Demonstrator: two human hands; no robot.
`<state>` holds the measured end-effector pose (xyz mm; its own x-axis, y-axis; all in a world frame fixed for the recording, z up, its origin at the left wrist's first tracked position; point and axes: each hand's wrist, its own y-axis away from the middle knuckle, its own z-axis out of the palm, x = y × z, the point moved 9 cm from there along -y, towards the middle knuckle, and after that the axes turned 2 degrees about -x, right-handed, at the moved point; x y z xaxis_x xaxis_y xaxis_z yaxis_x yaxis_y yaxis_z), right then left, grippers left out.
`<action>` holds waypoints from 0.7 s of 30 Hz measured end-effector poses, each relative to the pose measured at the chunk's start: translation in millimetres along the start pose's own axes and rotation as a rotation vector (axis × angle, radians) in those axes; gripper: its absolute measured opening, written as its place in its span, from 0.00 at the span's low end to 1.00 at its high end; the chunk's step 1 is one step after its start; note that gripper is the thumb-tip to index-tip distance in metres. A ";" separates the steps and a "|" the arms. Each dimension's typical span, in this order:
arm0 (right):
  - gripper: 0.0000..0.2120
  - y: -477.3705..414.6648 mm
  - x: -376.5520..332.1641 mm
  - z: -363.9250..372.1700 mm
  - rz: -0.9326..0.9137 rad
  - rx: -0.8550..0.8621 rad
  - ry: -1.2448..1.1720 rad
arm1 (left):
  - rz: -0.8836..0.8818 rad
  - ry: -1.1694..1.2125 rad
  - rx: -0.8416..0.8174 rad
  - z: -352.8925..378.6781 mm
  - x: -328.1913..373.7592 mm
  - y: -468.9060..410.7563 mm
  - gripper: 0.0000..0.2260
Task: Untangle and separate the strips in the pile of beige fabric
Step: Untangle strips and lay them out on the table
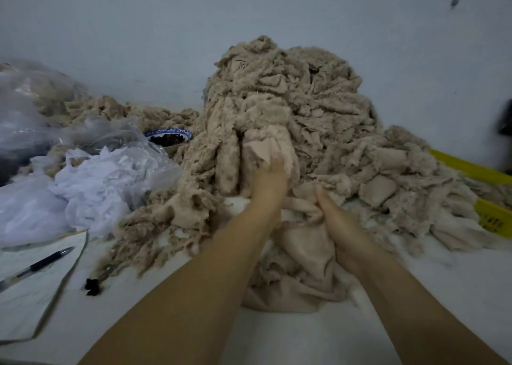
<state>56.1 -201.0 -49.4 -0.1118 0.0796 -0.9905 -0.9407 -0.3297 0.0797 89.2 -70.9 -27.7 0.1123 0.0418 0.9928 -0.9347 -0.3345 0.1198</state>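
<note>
Up against the bluish wall point(110, 32), the pile of beige fabric point(299, 96) sits dead ahead, my left hand point(270, 177) gripping a strip point(261, 145) running down its front toward me, right hand point(332, 218) closer in, clutching a loose bunch point(304, 248).

The fabric pile point(291, 109) sits mid-worktop point(291, 337), backed against the wall point(249, 10). Left of it a bowl point(169, 136) lies partly behind plastic bags point(33, 121), with crumpled cloth point(91, 187) before the bags. Nearer, at the left edge, a pen point(47, 262) lies on a paper sheet point(33, 295). A basket point(493, 218) lies right of the pile, partly under its spill. At the pile's near foot the left hand point(270, 181) grips its front face and the right hand point(340, 223) holds a loose bunch point(304, 254) just before it
</note>
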 end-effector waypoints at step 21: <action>0.21 -59.6 24.0 -29.0 0.192 0.444 -0.832 | -0.324 1.135 -0.061 -22.8 -35.7 -24.3 0.13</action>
<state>118.8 -206.6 -81.2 -0.3071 0.7594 -0.5735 -0.8992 -0.0343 0.4362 100.2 -42.8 -66.1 0.0120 0.9394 0.3427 -0.9356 -0.1104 0.3354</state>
